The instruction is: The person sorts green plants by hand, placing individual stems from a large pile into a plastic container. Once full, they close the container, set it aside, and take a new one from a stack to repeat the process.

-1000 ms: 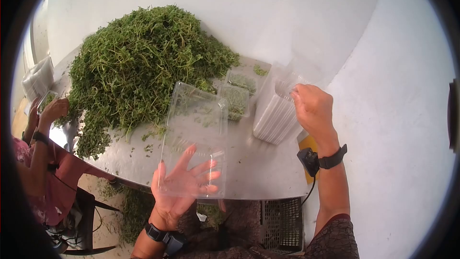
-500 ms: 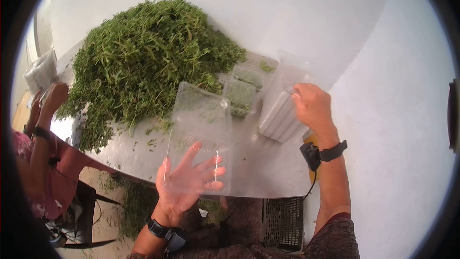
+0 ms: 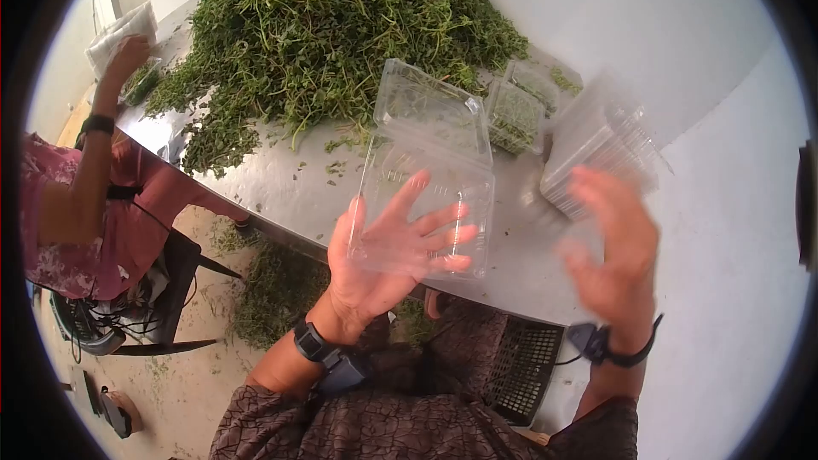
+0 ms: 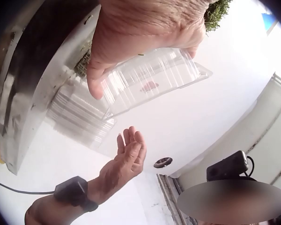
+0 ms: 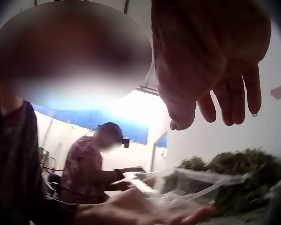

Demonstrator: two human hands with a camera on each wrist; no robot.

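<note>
A: How is the grip?
B: The left hand is spread wide, and a clear hinged container is lying on its palm. The right hand is blurred, but its fingers are open and I see nothing in them. It is near the stack of nested containers.
A: Which step is this?
B: In my judgement, one container is apart from the stack and being supported. The next move calls for a level palm, and for care with the raised lid.
A: What is inside?
B: In the held one, I see no contents. Two boxes, a nearer one and a farther one, show greens through the plastic. They are on the table, between the heap of leafy stems and the stack. Whether they are closed, I cannot tell.
</note>
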